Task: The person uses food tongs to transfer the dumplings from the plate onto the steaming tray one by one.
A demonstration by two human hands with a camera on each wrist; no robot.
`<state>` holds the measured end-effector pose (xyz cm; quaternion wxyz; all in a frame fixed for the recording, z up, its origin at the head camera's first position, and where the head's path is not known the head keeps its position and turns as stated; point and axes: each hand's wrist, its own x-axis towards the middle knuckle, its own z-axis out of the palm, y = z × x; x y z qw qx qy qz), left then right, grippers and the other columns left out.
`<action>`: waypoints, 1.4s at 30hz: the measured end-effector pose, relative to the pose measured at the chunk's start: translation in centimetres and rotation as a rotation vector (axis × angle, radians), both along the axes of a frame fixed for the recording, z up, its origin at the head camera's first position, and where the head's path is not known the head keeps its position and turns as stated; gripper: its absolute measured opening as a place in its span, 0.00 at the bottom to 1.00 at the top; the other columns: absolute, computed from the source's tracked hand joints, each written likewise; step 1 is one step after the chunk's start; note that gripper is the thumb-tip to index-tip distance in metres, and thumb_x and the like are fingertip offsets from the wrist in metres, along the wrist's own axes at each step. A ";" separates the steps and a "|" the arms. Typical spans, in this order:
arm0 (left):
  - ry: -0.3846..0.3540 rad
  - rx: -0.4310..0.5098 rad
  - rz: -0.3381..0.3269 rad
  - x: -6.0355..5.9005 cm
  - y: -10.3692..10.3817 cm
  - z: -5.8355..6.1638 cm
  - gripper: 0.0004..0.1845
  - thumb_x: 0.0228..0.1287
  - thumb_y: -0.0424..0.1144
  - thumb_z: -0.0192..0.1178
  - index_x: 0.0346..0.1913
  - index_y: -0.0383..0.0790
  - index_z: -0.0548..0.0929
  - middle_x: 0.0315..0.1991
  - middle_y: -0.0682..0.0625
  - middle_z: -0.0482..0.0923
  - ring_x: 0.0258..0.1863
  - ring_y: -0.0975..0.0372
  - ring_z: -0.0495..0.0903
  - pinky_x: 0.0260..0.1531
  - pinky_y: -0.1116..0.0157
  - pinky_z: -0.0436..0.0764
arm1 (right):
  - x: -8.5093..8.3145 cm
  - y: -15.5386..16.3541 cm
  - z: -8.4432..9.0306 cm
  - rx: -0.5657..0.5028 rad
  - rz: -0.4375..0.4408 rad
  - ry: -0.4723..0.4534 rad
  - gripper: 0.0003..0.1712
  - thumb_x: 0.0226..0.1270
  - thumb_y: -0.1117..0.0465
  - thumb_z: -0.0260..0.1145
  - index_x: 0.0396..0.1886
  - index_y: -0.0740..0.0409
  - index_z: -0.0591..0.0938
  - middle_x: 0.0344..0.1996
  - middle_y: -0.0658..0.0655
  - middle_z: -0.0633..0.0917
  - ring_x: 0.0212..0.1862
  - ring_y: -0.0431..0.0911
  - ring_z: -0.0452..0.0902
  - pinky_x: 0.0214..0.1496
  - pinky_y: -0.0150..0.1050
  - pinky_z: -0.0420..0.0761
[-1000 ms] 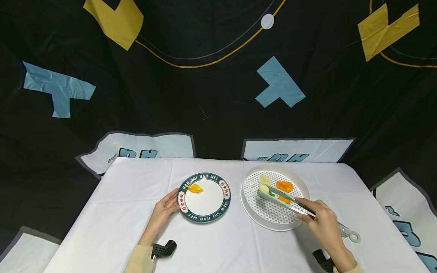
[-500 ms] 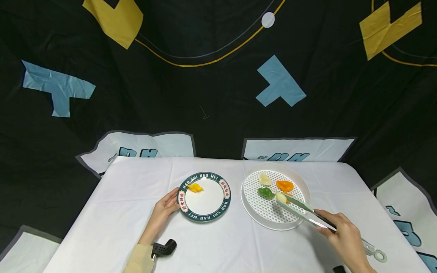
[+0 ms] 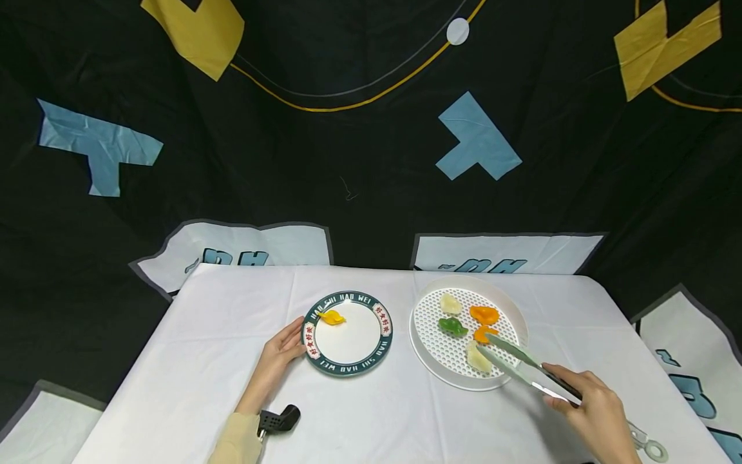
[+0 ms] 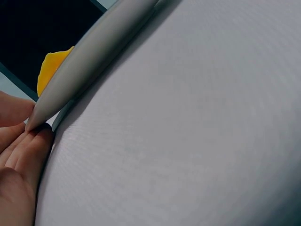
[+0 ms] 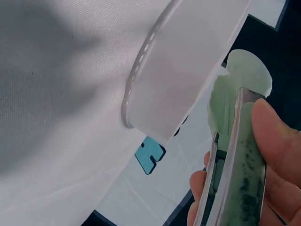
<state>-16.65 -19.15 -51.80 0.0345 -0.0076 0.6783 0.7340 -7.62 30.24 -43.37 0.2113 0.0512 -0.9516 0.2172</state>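
a white tablecloth [image 3: 191, 361] is covering the table, with a black backdrop printed with blue and yellow shapes hanging behind it. the right hand [image 3: 597, 415] is lying low at the near right corner, forearm running off the bottom edge, fingers and thumb curling round the handles of a pair of green-tipped metal tongs [image 3: 533, 368]. the tongs are pointing up and to the left over the near rim of the white perforated tray [image 3: 426, 348]; their tips are standing slightly apart, gripping nothing, the lower tip just beside a pale dumpling [image 3: 478, 357] that is lying on the tray's near part. from the right wrist view the thumb [image 5: 275, 141] is pressing along the green handle. the left hand [image 3: 278, 354] is resting flat on the cloth with relaxed fingers, its fingertips touching the left rim of the green-rimmed plate [image 3: 348, 367]; the left wrist view is showing those fingertips [image 4: 33, 141] meeting the plate's edge. a yellow dumpling [image 3: 332, 317] is sitting on the plate's far left part. on the tray, a green dumpling [image 3: 452, 327], a second pale dumpling [image 3: 449, 303] and two orange dumplings [image 3: 484, 314] are lying beyond the tongs' tips. bare cloth is lying open between plate and tray and along the whole near edge.
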 end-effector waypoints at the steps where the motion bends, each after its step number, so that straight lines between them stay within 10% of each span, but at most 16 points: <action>1: 0.001 0.001 0.000 0.0 0.0 0.0 0.34 0.61 0.21 0.53 0.71 0.26 0.56 0.70 0.33 0.56 0.68 0.50 0.60 0.59 0.73 0.68 | 0.0 0.0 0.0 0.000 -0.004 -0.011 0.29 0.32 0.67 0.81 0.44 0.57 0.87 0.26 0.52 0.81 0.27 0.39 0.69 0.23 0.37 0.68; 42: 0.014 -0.011 0.013 0.1 0.1 0.0 0.33 0.61 0.20 0.52 0.70 0.26 0.57 0.70 0.33 0.57 0.68 0.50 0.60 0.59 0.74 0.68 | -6.1 -10.8 0.7 -0.100 0.303 0.005 0.34 0.32 0.69 0.81 0.49 0.60 0.85 0.46 0.58 0.85 0.46 0.52 0.79 0.48 0.52 0.80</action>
